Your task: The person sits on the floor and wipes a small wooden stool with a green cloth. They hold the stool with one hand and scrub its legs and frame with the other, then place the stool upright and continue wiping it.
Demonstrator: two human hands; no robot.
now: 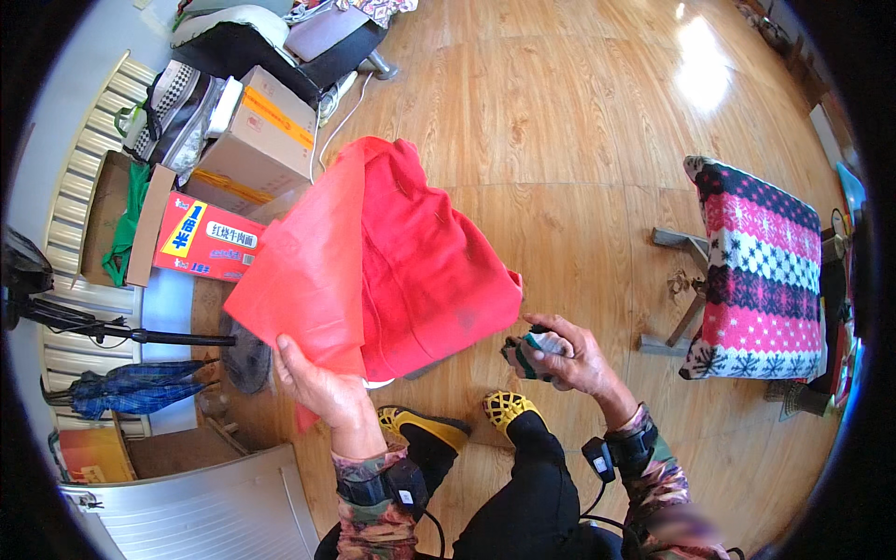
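A red fabric cover (pixel 427 280) is draped over something with a flat top, and a light-red thin sheet (pixel 308 280) lies folded across its left side. My left hand (pixel 323 392) grips the near edge of that sheet, its thumb on top and the other fingers hidden underneath. To the right of the red cover, my right hand (pixel 577 357) holds a crumpled cloth (pixel 539 350) in green, white and dark colours, clear of the cover. What supports the red fabric is mostly hidden; a pale rim shows below its near edge.
At the left stand a red noodle carton (pixel 210 234), a taped cardboard box (pixel 266 126), a black pole (pixel 175 337) and a blue umbrella (pixel 133 388) before a radiator (pixel 87 189). A white cabinet (pixel 203 511) is nearby. A stool with a patterned knit cover (pixel 759 273) stands right on the wood-look floor (pixel 546 126).
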